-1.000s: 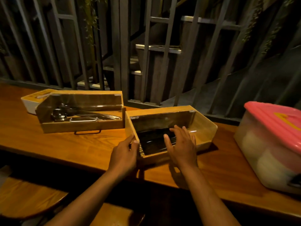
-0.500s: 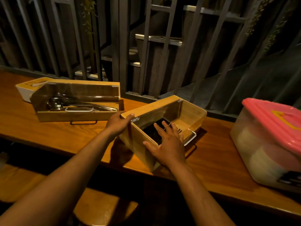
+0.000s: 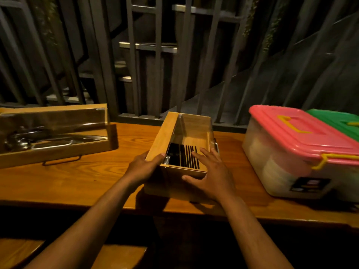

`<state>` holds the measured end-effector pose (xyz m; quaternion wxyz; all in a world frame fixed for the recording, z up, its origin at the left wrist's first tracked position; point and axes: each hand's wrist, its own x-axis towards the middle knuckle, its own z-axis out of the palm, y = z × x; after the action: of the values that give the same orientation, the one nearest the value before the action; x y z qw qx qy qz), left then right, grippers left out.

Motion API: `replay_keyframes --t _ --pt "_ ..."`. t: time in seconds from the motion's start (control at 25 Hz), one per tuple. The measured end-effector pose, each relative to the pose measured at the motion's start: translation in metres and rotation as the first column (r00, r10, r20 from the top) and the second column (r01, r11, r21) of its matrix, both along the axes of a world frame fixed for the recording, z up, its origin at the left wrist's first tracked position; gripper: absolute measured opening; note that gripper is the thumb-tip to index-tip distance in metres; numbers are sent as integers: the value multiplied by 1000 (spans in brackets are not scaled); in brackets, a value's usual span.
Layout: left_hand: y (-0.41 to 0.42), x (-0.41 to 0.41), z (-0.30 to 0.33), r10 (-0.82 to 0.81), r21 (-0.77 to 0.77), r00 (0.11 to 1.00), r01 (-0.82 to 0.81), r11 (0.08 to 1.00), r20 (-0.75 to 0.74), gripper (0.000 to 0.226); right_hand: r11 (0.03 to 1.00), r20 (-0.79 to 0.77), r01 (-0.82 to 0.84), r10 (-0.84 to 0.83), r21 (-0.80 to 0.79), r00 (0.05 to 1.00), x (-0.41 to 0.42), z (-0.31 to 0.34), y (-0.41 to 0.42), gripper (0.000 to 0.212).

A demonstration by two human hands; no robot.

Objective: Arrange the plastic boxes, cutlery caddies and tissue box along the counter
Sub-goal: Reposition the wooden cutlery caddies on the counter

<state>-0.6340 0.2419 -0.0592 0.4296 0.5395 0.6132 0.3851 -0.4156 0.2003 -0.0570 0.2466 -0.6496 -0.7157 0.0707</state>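
A wooden cutlery caddy [image 3: 165,133] with a clear lid and dark chopsticks inside stands end-on to me at the counter's middle. My left hand [image 3: 144,167] grips its near left corner. My right hand [image 3: 211,175] holds the near right end, fingers spread over the lid and thumb on the front face. A second wooden caddy [image 3: 54,152] with metal cutlery lies lengthwise at the left. At the right sits a clear plastic box with a pink lid [image 3: 295,140], and a green-lidded box [image 3: 342,121] just behind it.
The wooden counter [image 3: 77,179] runs left to right, its front edge near me. Dark metal railings [image 3: 136,65] and stairs rise right behind it. Wooden bench tops [image 3: 120,255] show below the counter at the bottom left.
The middle caddy has turned from lying across the counter to pointing away from me. Both hands turned with it. The view shifted right, revealing the green-lidded box and hiding the tissue box.
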Motion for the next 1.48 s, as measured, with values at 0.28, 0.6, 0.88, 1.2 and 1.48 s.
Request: replay_keyframes --t 0.28,0.6,0.88,1.2,1.48 --pt "-7 82 -5 29 53 999 -27 998 -30 64 999 32 22 -21 -32 999 77 6 -7 86" --pt "-10 141 -6 54 41 996 -51 998 -78 68 999 32 43 -43 7 999 126 8 -9 87" --pt "-11 168 -7 50 56 995 -46 997 -81 68 999 59 48 -48 11 997 154 7 -13 88" --pt "-13 164 -2 26 84 987 -13 996 -157 69 999 106 43 -41 -11 994 153 11 -12 80" --pt "-49 98 29 423 525 707 -86 847 -567 52 990 44 -85 80 115 996 66 32 -1 61"
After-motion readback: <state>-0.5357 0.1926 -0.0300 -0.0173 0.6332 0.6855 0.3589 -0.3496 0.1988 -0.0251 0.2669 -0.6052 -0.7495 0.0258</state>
